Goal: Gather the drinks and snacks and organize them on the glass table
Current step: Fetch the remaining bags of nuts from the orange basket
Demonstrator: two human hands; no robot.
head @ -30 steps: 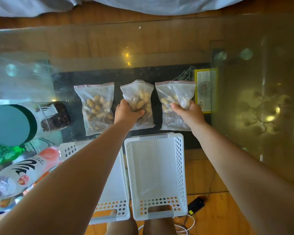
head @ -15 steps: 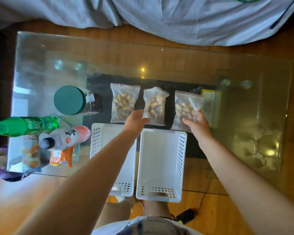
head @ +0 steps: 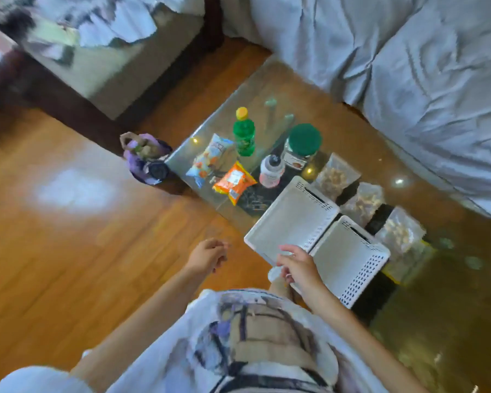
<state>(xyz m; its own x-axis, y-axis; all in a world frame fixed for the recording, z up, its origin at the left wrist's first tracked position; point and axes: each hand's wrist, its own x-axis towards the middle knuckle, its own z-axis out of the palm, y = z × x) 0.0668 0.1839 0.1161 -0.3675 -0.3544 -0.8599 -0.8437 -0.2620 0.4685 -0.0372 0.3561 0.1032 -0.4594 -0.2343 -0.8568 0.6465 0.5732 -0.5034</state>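
The glass worktop (head: pixel 270 89) is lying slantwise between the bed (head: pixel 408 80) and the wooden floor (head: pixel 68 236). Two white baskets (head: pixel 292 219) are sitting side by side at its near edge, three clear bags of nuts (head: pixel 336 174) lined up just beyond them. Farther left are standing a green-lidded jar (head: pixel 302 146), a green bottle (head: pixel 243 133) and a pink bottle (head: pixel 271 171), with a blue snack packet (head: pixel 209 160) and an orange snack packet (head: pixel 234 181) lying beside them. The nut bags appear to be placed; sorting the loose drinks and snacks is probably coming next. Since half a second ago both hands are off the bags: the left hand (head: pixel 207 256) is hanging loosely curled and empty over the floor, the right hand (head: pixel 298 265), fingers relaxed, is hovering at the nearer basket rim, and the view is swinging left.
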